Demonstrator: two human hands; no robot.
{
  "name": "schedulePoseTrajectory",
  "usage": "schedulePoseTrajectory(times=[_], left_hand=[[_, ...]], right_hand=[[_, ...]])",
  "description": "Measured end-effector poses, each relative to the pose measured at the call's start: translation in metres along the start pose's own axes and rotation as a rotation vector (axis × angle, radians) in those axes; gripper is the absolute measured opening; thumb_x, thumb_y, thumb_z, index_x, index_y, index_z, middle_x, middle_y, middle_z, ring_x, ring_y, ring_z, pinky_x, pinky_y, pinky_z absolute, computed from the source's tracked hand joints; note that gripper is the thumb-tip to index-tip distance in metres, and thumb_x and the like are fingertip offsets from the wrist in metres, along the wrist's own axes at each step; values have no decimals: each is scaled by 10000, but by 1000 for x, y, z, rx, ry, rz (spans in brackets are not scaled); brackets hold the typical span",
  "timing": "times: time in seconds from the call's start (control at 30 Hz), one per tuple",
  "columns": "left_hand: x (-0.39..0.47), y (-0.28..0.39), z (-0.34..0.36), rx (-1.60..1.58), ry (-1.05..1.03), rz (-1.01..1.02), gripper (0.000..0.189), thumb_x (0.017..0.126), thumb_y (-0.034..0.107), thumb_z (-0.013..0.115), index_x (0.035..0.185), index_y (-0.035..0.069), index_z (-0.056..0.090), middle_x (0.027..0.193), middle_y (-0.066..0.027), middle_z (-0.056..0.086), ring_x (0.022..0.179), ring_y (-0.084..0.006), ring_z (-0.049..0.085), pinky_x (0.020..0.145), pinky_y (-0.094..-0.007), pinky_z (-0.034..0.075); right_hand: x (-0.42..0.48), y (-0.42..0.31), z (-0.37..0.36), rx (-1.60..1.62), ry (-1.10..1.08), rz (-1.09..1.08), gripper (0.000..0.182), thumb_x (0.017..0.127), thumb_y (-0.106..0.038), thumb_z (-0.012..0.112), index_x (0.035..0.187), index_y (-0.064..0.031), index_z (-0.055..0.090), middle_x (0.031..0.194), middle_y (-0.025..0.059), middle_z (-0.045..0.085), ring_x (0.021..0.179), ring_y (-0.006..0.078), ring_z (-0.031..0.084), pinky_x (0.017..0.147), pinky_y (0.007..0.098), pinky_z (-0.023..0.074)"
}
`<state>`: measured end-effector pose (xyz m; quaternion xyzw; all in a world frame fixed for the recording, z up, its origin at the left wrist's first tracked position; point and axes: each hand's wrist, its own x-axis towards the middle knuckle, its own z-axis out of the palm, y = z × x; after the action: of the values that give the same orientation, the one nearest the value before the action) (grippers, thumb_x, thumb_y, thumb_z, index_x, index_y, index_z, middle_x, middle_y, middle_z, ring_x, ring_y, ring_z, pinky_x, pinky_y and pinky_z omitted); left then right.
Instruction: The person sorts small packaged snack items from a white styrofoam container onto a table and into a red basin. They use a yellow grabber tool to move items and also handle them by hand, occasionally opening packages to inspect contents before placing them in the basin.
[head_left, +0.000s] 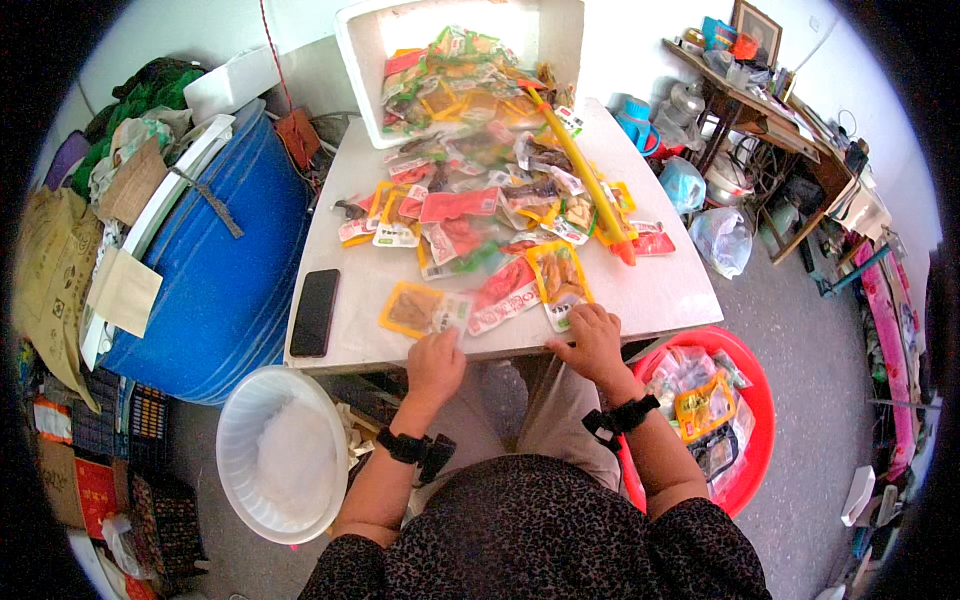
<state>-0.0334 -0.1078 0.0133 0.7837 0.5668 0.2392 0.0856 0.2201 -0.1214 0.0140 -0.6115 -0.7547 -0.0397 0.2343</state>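
Observation:
My left hand (435, 369) has its fingers closed on the end of a yellow-edged food packet (420, 309) near the front edge of the white table (660, 307). My right hand (592, 341) rests at the lower end of an upright yellow-edged packet (560, 277); whether it grips the packet cannot be told. Between them lies a red and white packet (506, 296). Behind, many sealed packets are heaped from the table into a foam box (364, 82) lying on its side. A yellow stick with orange ends (581, 169) lies across the heap.
A black phone (315, 313) lies at the table's left. Below stands a white plastic basin (289, 457) with a whitish bag inside. A red basin (761, 420) at the right holds packets. A large blue barrel (217, 262) stands left; a cluttered wooden desk (765, 112) is back right.

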Motion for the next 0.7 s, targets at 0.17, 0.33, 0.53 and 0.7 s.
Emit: schedulePoseTrajectory(times=[0.17,0.33,0.53,0.7], left_hand=[[-1,-5,8,-50,179,86,195,663,107,475,832,17,517,677,-166,516,676,-344,496,603,-455,380],[-1,-3,4,-30,62,39,261,670,101,495,916,16,509,824,-180,546,772,-338,514,691,-424,400],[-3,-8,9,-54,162,110,229,666,93,488,878,11,510,740,-173,521,706,-348,495,629,-444,383],[-4,-7,7,-82,168,114,218,667,87,485,868,5,510,715,-178,508,691,-355,483,610,-455,373]], right_hand=[[-14,-16,-4,-9,16,-61,345,585,-314,641,800,-68,531,911,76,536,909,251,471,684,401,367],[-15,-14,0,4,-66,-14,407,576,-262,659,901,-67,511,987,95,500,964,268,442,740,412,348],[9,-24,-21,9,-40,1,593,542,-308,676,1039,-67,459,1133,125,397,1088,296,344,839,416,295],[8,-21,-12,60,-107,-45,576,547,-290,666,1038,-71,459,1118,114,404,1087,299,339,836,427,301]])
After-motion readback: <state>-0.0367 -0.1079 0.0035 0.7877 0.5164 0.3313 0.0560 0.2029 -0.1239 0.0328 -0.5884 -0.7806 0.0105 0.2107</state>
